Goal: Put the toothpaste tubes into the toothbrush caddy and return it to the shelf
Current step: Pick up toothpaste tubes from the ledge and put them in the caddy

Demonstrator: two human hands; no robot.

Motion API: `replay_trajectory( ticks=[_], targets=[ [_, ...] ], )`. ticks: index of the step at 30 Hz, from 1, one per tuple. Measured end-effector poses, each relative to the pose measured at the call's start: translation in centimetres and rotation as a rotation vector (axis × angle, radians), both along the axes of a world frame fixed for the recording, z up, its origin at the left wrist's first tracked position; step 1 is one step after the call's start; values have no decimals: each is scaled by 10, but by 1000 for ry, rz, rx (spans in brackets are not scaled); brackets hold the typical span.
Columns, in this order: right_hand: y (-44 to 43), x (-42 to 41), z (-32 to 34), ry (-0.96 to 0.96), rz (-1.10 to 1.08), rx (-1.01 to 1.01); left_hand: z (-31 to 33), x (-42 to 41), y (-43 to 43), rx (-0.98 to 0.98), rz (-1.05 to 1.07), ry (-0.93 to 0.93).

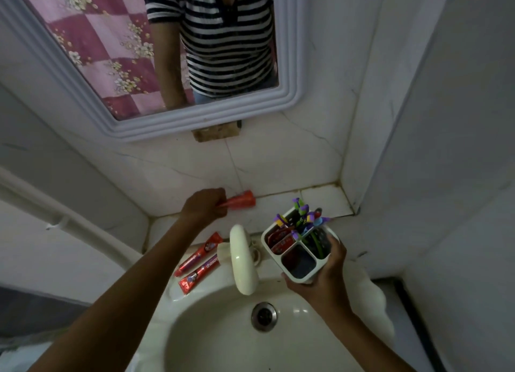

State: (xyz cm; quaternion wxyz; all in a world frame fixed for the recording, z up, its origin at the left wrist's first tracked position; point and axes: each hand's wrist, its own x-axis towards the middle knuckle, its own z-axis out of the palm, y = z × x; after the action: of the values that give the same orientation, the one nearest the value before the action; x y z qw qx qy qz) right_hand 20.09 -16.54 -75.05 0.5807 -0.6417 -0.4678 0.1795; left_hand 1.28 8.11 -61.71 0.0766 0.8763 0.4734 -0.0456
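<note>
Head view: red toothpaste tube [239, 202] gripped by left hand [204, 204], long axis pointing right. Toothbrush caddy [299, 247] held upright by right hand [324, 274]. Sink-rim tubes' [196, 256] lettering illegible.

Walls: I see white marble-look tiles [278, 160], grout stained at the corner.
Mirror: white moulded frame [167, 121], reflecting a pink floral curtain [92, 43].
Basin: white sink [223, 344], metal drain [264, 316].
Light: dim.

White sink [178, 341] with drain [264, 316], cream tap [243, 260], framed mirror [92, 104], tiled wall [278, 160]
</note>
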Motion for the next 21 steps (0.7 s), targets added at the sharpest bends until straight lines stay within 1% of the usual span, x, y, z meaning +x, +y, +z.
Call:
replay_trajectory(
  ticks=[2, 3, 4, 5, 6, 7, 8, 10, 14, 19, 21],
  targets=[
    [0, 0, -2, -8, -4, -9, 24, 5, -12, -30, 15, -264],
    [0, 0, -3, -8, -3, -14, 39, 10, -23, -103, 19, -408],
    [0, 0, -4, -8, -5, -16, 55, 17, -37, -237, 25, -569],
    [0, -1, -5, -11, -8, -16, 70, 25, -53, -423, 20, -736],
    [0, -1, -5, -15, -12, -14, 85, 33, -69, -585, -1, -867],
    [0, -2, -4, -13, -16, -14, 96, 41, -82, -680, -31, -937],
    [0, -2, -3, -7, -17, -13, 103, 50, -95, -718, -69, -952],
    [0, -3, -2, -14, -18, -9, 108, 69, -114, -741, -130, -920],
    [3, -4, -2, -10, 3, -16, 89, 98, -130, -673, -255, -753],
    [2, -3, 2, -9, -5, -10, 74, 108, -135, -527, -300, -634],
    [1, -4, 2, -5, 3, -9, 76, 103, -132, -555, -271, -637]
  ],
)
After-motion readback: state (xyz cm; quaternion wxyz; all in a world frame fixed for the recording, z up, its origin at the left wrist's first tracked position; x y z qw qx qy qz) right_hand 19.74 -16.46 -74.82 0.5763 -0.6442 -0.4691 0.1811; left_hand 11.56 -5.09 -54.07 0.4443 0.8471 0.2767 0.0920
